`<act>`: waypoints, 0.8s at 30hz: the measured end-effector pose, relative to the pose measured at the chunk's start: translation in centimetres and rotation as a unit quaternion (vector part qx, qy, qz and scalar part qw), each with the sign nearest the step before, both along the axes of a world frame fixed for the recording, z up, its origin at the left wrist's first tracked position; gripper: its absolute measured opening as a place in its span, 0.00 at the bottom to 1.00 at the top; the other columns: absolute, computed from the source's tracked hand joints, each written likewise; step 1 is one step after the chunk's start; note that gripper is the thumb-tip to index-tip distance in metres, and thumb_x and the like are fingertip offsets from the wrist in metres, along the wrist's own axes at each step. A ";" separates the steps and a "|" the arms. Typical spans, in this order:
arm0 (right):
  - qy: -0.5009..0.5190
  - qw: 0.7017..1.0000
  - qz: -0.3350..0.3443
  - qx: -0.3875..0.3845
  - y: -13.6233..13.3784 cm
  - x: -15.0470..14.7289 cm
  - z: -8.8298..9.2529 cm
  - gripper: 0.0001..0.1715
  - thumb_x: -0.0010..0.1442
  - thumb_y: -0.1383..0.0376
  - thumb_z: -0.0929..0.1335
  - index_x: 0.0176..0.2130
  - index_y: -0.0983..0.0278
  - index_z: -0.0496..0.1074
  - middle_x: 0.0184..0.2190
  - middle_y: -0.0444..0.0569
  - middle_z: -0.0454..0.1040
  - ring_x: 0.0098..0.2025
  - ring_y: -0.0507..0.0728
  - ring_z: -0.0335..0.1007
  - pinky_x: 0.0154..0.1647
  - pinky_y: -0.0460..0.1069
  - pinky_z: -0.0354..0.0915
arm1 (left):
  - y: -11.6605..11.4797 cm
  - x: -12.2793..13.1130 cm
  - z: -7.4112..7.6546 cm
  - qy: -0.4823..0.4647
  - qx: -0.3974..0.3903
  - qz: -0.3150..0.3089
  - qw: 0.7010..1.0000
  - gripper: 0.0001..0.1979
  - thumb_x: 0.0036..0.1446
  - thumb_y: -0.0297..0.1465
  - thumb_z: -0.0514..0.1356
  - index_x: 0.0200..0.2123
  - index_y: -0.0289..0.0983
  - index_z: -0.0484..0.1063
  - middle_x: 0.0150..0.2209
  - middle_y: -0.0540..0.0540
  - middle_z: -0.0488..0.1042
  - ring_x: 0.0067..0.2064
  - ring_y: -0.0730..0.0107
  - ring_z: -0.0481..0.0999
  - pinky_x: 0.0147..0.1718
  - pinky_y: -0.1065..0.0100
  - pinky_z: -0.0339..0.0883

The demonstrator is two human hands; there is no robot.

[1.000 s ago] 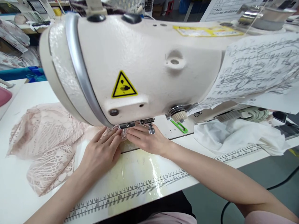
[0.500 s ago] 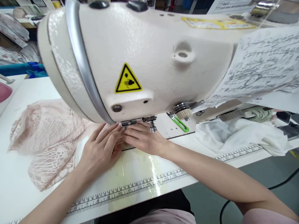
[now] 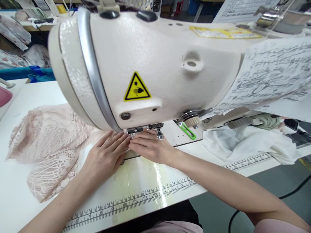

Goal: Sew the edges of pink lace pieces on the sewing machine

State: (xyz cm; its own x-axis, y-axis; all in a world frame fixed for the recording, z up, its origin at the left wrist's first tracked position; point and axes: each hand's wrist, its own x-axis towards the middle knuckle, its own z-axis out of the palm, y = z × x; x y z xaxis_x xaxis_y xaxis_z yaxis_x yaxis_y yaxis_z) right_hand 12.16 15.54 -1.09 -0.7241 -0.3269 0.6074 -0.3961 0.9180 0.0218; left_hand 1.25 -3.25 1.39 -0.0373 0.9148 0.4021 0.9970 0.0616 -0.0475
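Pale pink lace fabric (image 3: 51, 132) lies in loose folds on the table to the left. A narrow part of it runs under the head of a white sewing machine (image 3: 155, 58). My left hand (image 3: 107, 152) rests flat on this part, fingers stretched towards the needle area. From the other side, my right hand (image 3: 150, 145) lies on the cloth with its fingers extended, and its fingertips nearly meet those of the left. The machine's head hides some fingertips, the needle and most of the lace between the hands.
Right of the needle area lies a green thread snipper (image 3: 187, 130). White cloth (image 3: 245, 142) is bunched farther right. A printed ruler (image 3: 136, 200) follows the table's front edge. Handwritten paper (image 3: 272, 71) hangs on the machine, and a pink object (image 3: 4, 96) stands at far left.
The left hand's fingers have straightened and flattened, and its thumb has dropped lower. The lace at the left has shifted slightly leftwards. My view has moved a little, so the machine appears lower and farther right.
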 end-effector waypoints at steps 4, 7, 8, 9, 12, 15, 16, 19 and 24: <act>0.013 1.000 -0.003 -0.002 0.0 -0.1 0.0 0.12 0.63 0.76 0.63 0.38 0.62 0.72 0.35 0.40 0.78 0.40 0.48 0.71 0.41 0.45 0.67 | -0.1 0.0 -0.2 -0.012 -0.005 0.013 1.000 0.21 0.64 0.28 0.53 0.60 0.34 0.64 0.57 0.42 0.71 0.57 0.58 0.72 0.61 0.50 0.62; -0.004 1.000 -0.011 -0.005 0.0 0.0 0.2 0.13 0.63 0.77 0.62 0.37 0.63 0.73 0.34 0.40 0.78 0.39 0.48 0.71 0.39 0.45 0.66 | 0.0 0.1 -0.3 -0.022 -0.006 0.025 0.999 0.22 0.64 0.29 0.53 0.61 0.37 0.64 0.58 0.43 0.70 0.57 0.58 0.72 0.60 0.50 0.62; -0.009 1.000 -0.014 -0.005 0.0 0.0 0.3 0.13 0.63 0.77 0.62 0.37 0.63 0.73 0.34 0.40 0.78 0.39 0.48 0.71 0.38 0.45 0.66 | 0.0 0.1 -0.3 -0.023 -0.006 0.029 0.999 0.22 0.64 0.29 0.53 0.61 0.38 0.64 0.58 0.43 0.70 0.57 0.58 0.73 0.60 0.50 0.62; -0.010 1.000 -0.017 -0.004 0.0 0.1 0.4 0.14 0.62 0.78 0.62 0.37 0.63 0.73 0.33 0.40 0.78 0.39 0.48 0.71 0.37 0.45 0.66 | 0.1 0.2 -0.3 -0.021 -0.004 0.032 0.999 0.21 0.64 0.29 0.53 0.60 0.37 0.64 0.57 0.43 0.71 0.56 0.58 0.73 0.60 0.50 0.62; 0.004 1.000 -0.029 -0.004 0.1 0.2 0.7 0.14 0.61 0.78 0.63 0.37 0.63 0.73 0.33 0.40 0.78 0.40 0.48 0.71 0.32 0.44 0.64 | 0.3 0.4 -0.2 0.000 0.000 0.036 0.999 0.19 0.64 0.28 0.53 0.57 0.35 0.67 0.56 0.42 0.72 0.55 0.58 0.74 0.60 0.51 0.62; 0.023 0.999 -0.040 -0.008 0.1 0.4 1.0 0.14 0.61 0.78 0.63 0.35 0.63 0.73 0.33 0.39 0.78 0.39 0.48 0.71 0.29 0.44 0.61 | 0.4 0.5 -0.1 0.034 0.002 0.033 0.999 0.18 0.64 0.28 0.53 0.55 0.31 0.69 0.55 0.39 0.72 0.54 0.57 0.74 0.59 0.51 0.62; 0.024 0.999 -0.044 -0.007 0.1 0.5 1.1 0.14 0.61 0.77 0.63 0.35 0.63 0.74 0.34 0.39 0.78 0.39 0.48 0.70 0.29 0.45 0.60 | 0.4 0.5 -0.1 0.044 0.001 0.032 0.999 0.18 0.64 0.28 0.53 0.55 0.30 0.69 0.55 0.39 0.72 0.54 0.57 0.75 0.59 0.51 0.62; 0.013 0.997 -0.070 0.004 0.1 0.7 1.3 0.13 0.62 0.75 0.63 0.36 0.62 0.74 0.37 0.39 0.78 0.36 0.48 0.69 0.29 0.47 0.59 | 0.5 0.6 -0.2 0.055 -0.005 0.035 0.998 0.18 0.63 0.28 0.54 0.55 0.29 0.68 0.55 0.37 0.72 0.55 0.56 0.74 0.60 0.50 0.60; 0.015 0.995 -0.101 0.005 0.3 0.7 1.2 0.12 0.62 0.75 0.64 0.32 0.62 0.73 0.35 0.38 0.78 0.32 0.47 0.68 0.26 0.48 0.53 | 0.6 1.0 -0.2 0.036 -0.012 0.051 0.998 0.20 0.63 0.27 0.53 0.57 0.30 0.67 0.55 0.38 0.72 0.55 0.55 0.74 0.61 0.49 0.59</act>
State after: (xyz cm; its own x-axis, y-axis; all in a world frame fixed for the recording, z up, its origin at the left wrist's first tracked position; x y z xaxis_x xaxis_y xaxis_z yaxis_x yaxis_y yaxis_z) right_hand 12.87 15.80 0.11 -0.7566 -0.1834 0.6276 -0.2033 0.9783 0.0408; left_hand 2.21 -2.69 1.21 -0.1020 0.9175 0.3845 0.9798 0.1596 -0.1208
